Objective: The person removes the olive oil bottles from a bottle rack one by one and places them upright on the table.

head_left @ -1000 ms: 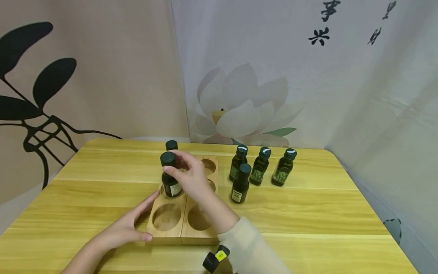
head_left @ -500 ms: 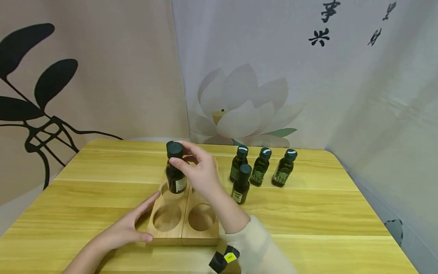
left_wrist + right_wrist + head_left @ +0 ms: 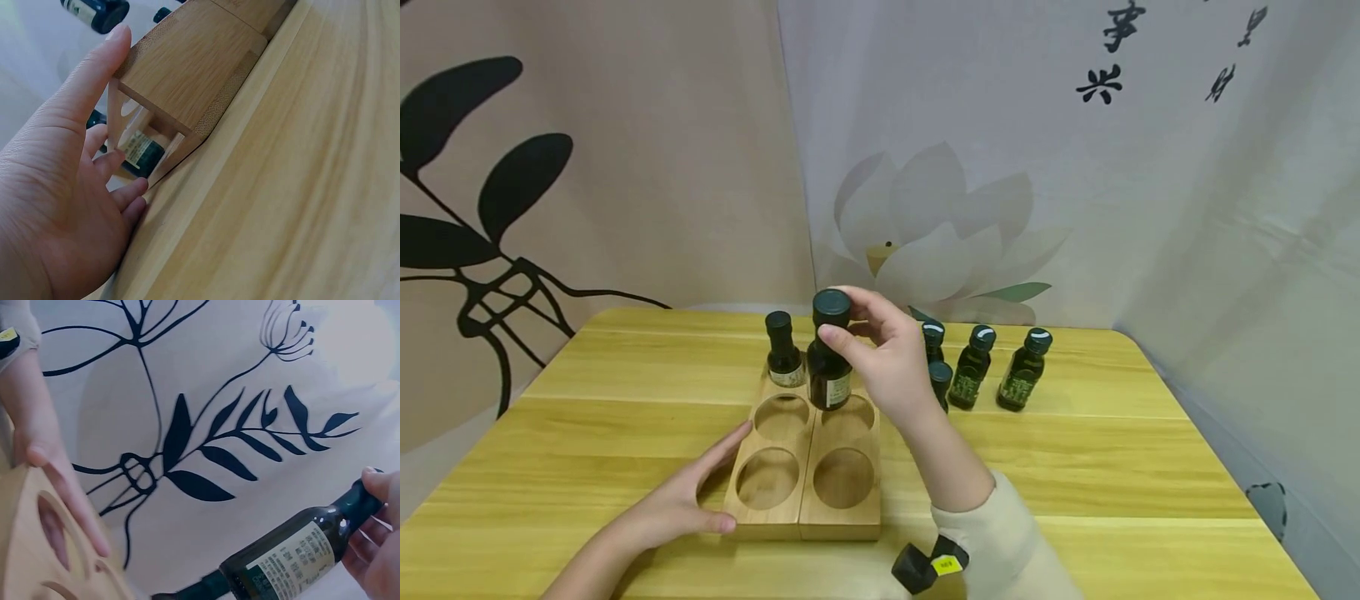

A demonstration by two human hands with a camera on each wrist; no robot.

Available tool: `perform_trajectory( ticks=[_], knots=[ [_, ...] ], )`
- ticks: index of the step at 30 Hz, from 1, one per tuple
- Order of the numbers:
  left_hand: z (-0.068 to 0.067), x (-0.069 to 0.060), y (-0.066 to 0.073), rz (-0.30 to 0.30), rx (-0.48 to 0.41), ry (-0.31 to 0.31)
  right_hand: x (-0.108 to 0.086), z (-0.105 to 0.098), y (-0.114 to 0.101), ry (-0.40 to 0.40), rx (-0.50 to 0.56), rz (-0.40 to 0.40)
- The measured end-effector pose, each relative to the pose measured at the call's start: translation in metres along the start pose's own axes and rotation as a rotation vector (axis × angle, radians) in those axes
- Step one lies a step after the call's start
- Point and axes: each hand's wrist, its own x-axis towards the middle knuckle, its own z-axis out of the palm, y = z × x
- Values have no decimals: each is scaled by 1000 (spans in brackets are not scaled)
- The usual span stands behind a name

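A dark glass bottle with a dark cap and pale label hangs above the back right part of a wooden rack. My right hand pinches it by the neck between thumb and fingers; the right wrist view shows the bottle tilted across the picture. Another bottle stands in the rack's back left hole. Against the rack's left side rests my left hand, thumb at the front corner and index finger stretched along the side. Through the rack's open end, the left wrist view shows a labelled bottle inside.
Right of the rack, several bottles stand on the wooden table: a rear bottle, a far right bottle, and two partly hidden behind my right hand. A printed curtain hangs behind the table's far edge.
My right hand has lifted the bottle from the middle left hole of the rack and carried it up and rightward, over the right column. My left hand has stayed at the rack.
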Motion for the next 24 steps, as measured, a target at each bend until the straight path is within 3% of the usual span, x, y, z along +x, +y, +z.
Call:
perform_trajectory(
  ticks=[16, 24],
  knots=[
    [1, 0, 0, -13, 9, 5, 3, -47, -22, 72, -23, -74],
    [0, 0, 0, -16, 5, 6, 1, -72, -26, 131, -25, -23]
  ],
)
